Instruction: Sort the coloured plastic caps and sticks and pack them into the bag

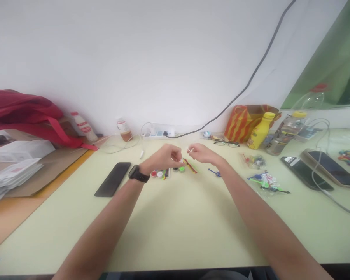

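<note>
One pale green table (175,233) is spreading below, and the left hand (165,158) and the right hand (202,153) are hovering over it, near each other but apart. A black phone (113,179) is lying left of them, while thin coloured sticks (191,166) and round pieces (154,174) are resting near the hands. Smallest, one white bit (181,160) is being pinched in the left hand, and one slim white stick (190,150) in the right.

Bright, diffuse light casts soft table (181,233) shadows; small details blur.
</note>
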`<state>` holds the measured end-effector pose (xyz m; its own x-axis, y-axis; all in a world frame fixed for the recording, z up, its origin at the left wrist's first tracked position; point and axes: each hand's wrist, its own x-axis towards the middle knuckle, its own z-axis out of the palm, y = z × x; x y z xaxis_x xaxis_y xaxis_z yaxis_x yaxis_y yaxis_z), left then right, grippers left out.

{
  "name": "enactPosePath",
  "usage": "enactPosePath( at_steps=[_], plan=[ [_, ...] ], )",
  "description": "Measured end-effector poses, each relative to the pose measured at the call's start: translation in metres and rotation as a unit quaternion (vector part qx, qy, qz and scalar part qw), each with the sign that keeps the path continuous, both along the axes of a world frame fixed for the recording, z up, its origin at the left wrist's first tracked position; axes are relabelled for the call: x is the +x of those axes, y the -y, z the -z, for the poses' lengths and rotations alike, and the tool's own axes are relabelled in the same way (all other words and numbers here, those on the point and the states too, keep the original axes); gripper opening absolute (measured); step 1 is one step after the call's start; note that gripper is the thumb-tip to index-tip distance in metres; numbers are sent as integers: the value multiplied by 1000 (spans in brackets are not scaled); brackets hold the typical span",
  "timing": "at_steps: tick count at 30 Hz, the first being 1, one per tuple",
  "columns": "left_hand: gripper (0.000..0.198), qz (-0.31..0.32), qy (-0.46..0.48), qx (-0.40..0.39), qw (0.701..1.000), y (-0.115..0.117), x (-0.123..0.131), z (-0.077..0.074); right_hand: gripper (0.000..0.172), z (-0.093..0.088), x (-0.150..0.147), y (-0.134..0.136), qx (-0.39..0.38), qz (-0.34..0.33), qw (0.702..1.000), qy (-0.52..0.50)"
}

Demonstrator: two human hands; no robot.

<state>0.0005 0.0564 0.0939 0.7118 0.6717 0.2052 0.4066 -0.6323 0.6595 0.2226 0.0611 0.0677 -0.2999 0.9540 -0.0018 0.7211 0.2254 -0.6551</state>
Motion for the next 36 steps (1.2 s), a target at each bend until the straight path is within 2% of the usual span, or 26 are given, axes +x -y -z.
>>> enactPosePath(
  at_steps=[4, 6, 9, 13, 16, 18, 20, 22, 24, 26, 32, 36],
  plan=[
    [15, 65, -77, -2, 995, 0, 6, 14, 28, 14, 4, -6, -34, -15, 997, 65],
    [16, 72, -121, -19, 990, -1, 9, 22, 32, 15, 5, -7, -37, -22, 996, 76],
    [15, 70, -171, -34, 982, -3, 8, 28, 27, 8, 14, -6, -20, -28, 996, 79],
    [13, 93, -154, 21, 983, -8, 4, 28, 38, -4, 41, -8, 11, -51, 998, 38],
    [14, 89, -156, 15, 984, -10, 1, 26, 32, -11, 63, -10, 62, -10, 997, 39],
    [13, 73, -159, -9, 985, -10, 1, 25, 31, -14, 75, -9, 65, 19, 996, 62],
    [12, 59, -161, -28, 985, -10, 1, 25, 30, -16, 83, -6, 29, 23, 996, 83],
    [14, 59, -157, -34, 985, -9, 1, 25, 28, -16, 89, -2, -66, 8, 991, 116],
    [17, 70, -150, -37, 986, -7, 2, 25, 28, -15, 93, 2, -182, -10, 970, 162],
    [19, 77, -147, -42, 985, -5, 3, 24, 27, -13, 94, 3, -261, -22, 945, 197],
    [21, 37, -186, -91, 978, -6, -6, 18, 21, -8, 90, -1, -265, -26, 942, 207],
    [28, 30, -190, -30, 981, -11, -11, 16, 15, -9, 85, -2, -238, -26, 953, 188]
  ],
)
